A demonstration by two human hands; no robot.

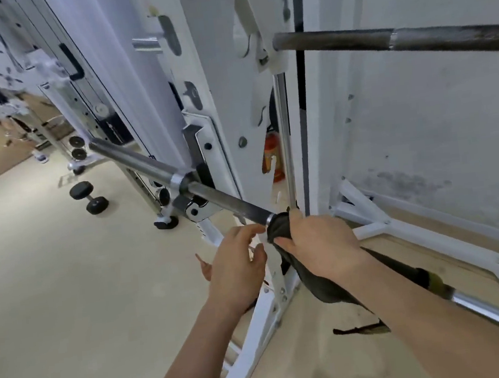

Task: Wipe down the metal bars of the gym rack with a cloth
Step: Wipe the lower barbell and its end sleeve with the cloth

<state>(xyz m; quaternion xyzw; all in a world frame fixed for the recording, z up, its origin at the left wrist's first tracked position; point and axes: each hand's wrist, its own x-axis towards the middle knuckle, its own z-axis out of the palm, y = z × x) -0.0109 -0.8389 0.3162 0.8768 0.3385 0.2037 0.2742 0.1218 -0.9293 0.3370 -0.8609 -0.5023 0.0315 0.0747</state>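
A long metal barbell (225,202) runs from the upper left down to the lower right, resting on the white gym rack (222,93). A dark cloth (280,225) is wrapped around the bar near the middle, and its loose end hangs below my forearm. My right hand (318,240) grips the cloth around the bar. My left hand (237,264) hovers just left of the cloth with its fingers loosely curved, holding nothing. A second, darker bar (411,38) sits higher up at the right.
A black dumbbell (89,197) lies on the pale floor at left. White rack feet and braces (378,224) spread across the floor at right. A red fire extinguisher (272,155) stands behind the upright. More white machines stand at far left.
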